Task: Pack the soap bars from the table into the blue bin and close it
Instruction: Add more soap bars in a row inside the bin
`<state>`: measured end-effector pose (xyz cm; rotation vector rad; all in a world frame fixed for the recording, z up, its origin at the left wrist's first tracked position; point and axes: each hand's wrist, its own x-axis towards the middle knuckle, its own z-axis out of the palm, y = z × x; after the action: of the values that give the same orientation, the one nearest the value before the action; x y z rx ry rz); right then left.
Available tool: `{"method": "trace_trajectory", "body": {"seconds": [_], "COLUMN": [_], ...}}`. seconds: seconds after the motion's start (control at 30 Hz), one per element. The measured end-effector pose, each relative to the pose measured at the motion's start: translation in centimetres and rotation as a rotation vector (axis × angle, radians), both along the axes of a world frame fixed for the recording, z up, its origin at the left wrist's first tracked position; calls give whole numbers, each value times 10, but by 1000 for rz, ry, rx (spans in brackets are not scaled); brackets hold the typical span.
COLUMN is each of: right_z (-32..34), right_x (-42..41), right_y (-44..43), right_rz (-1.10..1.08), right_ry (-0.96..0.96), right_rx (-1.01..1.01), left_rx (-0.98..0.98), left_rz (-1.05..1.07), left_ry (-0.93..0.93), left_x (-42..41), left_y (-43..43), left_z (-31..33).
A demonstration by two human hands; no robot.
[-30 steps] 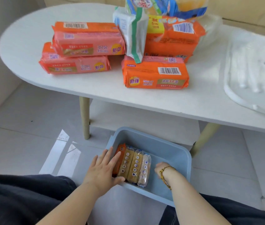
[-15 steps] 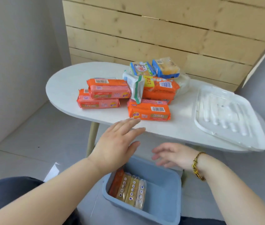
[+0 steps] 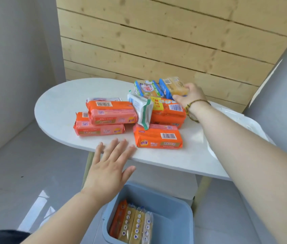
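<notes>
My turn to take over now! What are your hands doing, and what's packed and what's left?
Right hand: closing on the yellow soap bar in blue wrap atop the pile; not lifted yet.
Left hand: open, empty, at the white table edge.
Done: four soap bars stand on edge along the left of the blue bin on the floor.
Left: the orange soap packs and the mixed bars behind them. The white lid lies on the table's right; bin open.

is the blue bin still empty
No, the blue bin on the floor already holds a row of soap bars standing on edge along its left side.
</notes>
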<state>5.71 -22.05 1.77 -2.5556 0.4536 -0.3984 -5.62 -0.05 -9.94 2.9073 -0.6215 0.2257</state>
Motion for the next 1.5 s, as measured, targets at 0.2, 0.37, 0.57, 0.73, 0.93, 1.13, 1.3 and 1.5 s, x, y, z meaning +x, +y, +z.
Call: {"method": "trace_trajectory", "body": {"seconds": [0.2, 0.37, 0.57, 0.73, 0.93, 1.13, 1.3, 1.5], "right_z": [-6, -14, -18, -17, 7, 18, 6, -35], "right_x": [62, 76, 68, 47, 3, -74, -158, -227], "right_y": [-1, -1, 2, 1, -11, -16, -15, -13], "right_rz": [-109, -158, -165, -190, -111, 71, 309, 458], "right_ry": [183, 187, 92, -25, -144, -265, -207, 37], "right_rx": [-82, -71, -30, 25, 0, 241, 309, 471], "left_rx": [-44, -47, -26, -2, 49, 49, -33, -212], "left_rz": [16, 14, 20, 35, 39, 24, 8, -25], "left_ry": [57, 49, 48, 45, 11, -26, -59, 100], "left_x": [6, 8, 8, 5, 0, -14, -28, -50], "left_y": [-6, -7, -6, -8, -6, -4, 3, -6], "left_z": [-2, -7, -3, -1, 2, -4, -7, -43]}}
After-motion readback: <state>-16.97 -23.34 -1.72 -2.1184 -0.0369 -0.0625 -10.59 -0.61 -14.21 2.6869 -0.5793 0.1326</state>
